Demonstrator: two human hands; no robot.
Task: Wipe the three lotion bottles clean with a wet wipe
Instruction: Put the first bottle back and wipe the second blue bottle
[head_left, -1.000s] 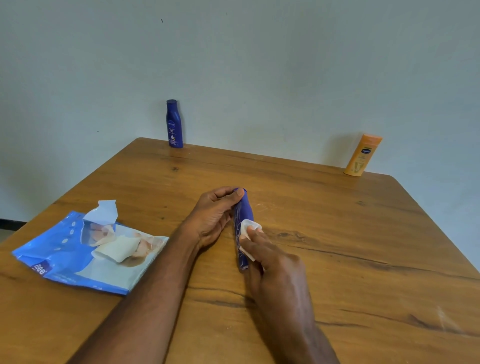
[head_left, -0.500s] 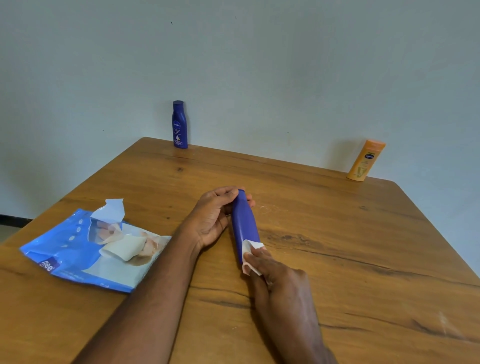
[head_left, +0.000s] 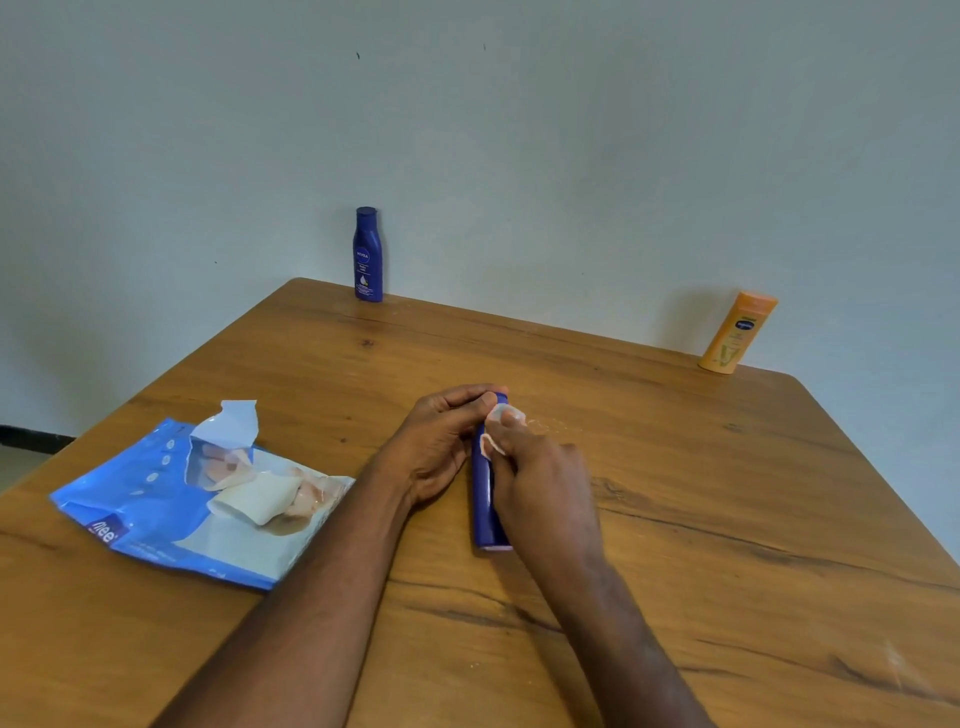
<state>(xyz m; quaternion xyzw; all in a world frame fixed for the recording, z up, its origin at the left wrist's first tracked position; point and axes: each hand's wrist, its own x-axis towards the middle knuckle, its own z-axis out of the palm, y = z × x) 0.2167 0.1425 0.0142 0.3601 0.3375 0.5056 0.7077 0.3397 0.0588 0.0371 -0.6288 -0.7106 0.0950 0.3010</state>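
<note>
Wipe stroke's moved up: your right hand (head_left: 540, 483) w/ small white wet wipe (head_left: 498, 428) went from base to cap end of dark blue plastic lotion bottle (head_left: 485, 499) lying on wooden worktop (head_left: 727, 519); left hand (head_left: 441, 441) fingers grip cap; 1st bottle nearly done

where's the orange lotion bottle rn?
Head view: the orange plastic lotion bottle stands at the wooden table's far right corner, against the wall, away from both hands.

Two bare forearms and hands (head_left: 498, 457), sleeveless, no jewellery
</note>
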